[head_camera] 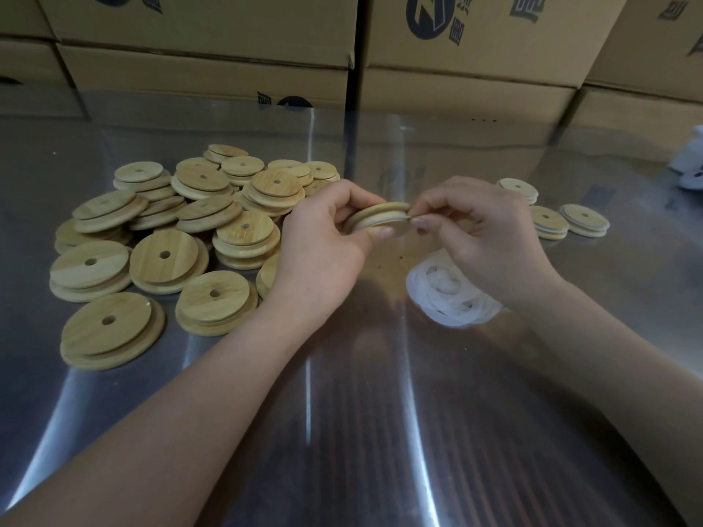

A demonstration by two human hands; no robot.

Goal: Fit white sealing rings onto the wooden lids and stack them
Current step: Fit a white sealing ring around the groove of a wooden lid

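Note:
My left hand (327, 237) grips a round wooden lid (380, 216) edge-on above the table's middle. A thin white sealing ring sits in the lid's groove. My right hand (475, 230) pinches that ring at the lid's right edge with thumb and forefinger. Below my right hand lies a heap of white sealing rings (449, 294). A big loose pile of wooden lids (182, 237), each with a centre hole, covers the table's left side. To the right, lids fitted with rings (547, 222) lie in low stacks.
The shiny metal table (342, 393) reflects light. Cardboard boxes (213, 66) form a wall along its far edge. Something white (690, 161) sits at the far right edge, partly out of frame.

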